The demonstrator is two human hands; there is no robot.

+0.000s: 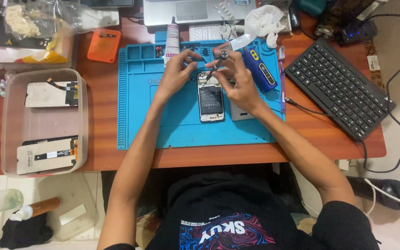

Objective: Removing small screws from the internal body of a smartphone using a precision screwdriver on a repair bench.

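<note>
An opened smartphone [211,103] with its back off, battery showing, lies upright on the blue work mat [140,120]. My right hand [237,83] grips a small screwdriver [217,64], its tip down at the phone's top end. My left hand [178,69] rests at the phone's upper left corner, fingers curled and touching the frame there. A grey back cover [240,114] lies just right of the phone, partly under my right wrist.
A clear tray [84,115] at left holds two phone screen panels. A black keyboard [339,88] sits right, with a cable running along the table edge. A glue tube [172,37], a blue tool [261,69], an orange case [103,45] and a laptop [193,11] stand behind the mat.
</note>
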